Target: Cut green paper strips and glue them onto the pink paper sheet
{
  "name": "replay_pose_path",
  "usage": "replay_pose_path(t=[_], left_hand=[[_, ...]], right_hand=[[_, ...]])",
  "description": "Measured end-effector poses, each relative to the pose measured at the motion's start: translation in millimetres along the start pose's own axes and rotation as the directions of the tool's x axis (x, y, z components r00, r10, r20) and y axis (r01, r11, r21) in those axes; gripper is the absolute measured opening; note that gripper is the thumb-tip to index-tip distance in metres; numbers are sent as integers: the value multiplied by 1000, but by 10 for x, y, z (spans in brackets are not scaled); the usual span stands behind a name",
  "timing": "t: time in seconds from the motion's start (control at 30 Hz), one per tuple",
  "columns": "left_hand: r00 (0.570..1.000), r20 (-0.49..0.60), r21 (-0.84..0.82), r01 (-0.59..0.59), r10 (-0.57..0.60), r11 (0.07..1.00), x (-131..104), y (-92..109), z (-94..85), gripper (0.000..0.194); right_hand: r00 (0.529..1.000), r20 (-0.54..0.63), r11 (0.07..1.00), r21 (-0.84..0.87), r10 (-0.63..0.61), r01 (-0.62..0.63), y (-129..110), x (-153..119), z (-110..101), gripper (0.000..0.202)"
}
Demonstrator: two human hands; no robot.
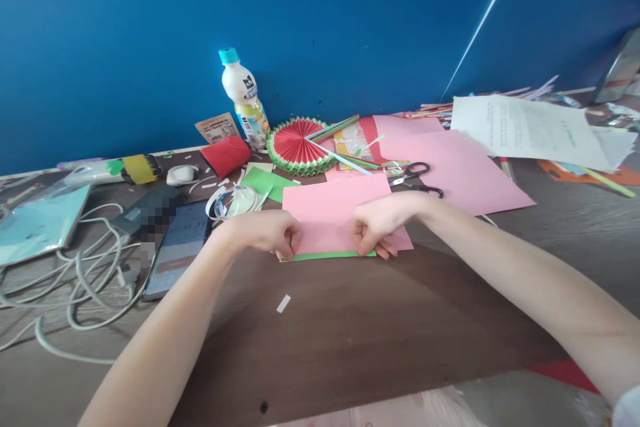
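Both hands rest at the near edge of a pink paper sheet (336, 213) lying flat on the brown table (350, 327), with a green strip (327, 255) showing along its near edge. Left hand (270, 232): fingers curled in tight, pinching the sheet's near left corner; fingertips hidden under the knuckles, so the exact grip cannot be made out. Right hand (379, 227): fingers likewise curled narrow on the near right part of the sheet, two fingertips poking out below onto the green strip. Whether the green is a second sheet underneath or a glued border cannot be told. Just behind the sheet: scissors (416, 179), partly lying on a larger pink sheet (465, 167); a pleated red and green paper fan (300, 145), half-round; a white bottle with a teal cap (245, 103), standing tilted against the blue wall. Left of the hands: a phone (179, 247), a blurred patch covering part of the item beside it, and tangled white cables (90, 280). A white printed page (525, 130) lies far right, its text too small to read. A small white scrap (283, 303) sits nearer on the table.
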State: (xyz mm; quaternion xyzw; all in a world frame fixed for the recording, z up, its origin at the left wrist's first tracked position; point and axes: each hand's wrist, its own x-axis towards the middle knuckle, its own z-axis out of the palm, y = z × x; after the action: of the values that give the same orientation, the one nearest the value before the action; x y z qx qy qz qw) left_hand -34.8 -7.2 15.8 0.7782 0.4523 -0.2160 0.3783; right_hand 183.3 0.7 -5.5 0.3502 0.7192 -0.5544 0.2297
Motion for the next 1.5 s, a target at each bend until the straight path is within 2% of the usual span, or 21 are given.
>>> replay_pose_path(t=[0.63, 0.83, 1.5], left_hand=[[1000, -2, 73, 22, -22, 997, -6, 25, 10, 6], [999, -33, 110, 42, -39, 993, -18, 34, 23, 5], [999, -29, 97, 28, -25, 995, -7, 30, 37, 6]], right_hand=[[1000, -18, 999, -41, 20, -20, -7, 11, 10, 19], [999, -27, 999, -30, 28, -28, -24, 9, 17, 18], [997, -44, 998, 15, 62, -62, -35, -12, 14, 12]])
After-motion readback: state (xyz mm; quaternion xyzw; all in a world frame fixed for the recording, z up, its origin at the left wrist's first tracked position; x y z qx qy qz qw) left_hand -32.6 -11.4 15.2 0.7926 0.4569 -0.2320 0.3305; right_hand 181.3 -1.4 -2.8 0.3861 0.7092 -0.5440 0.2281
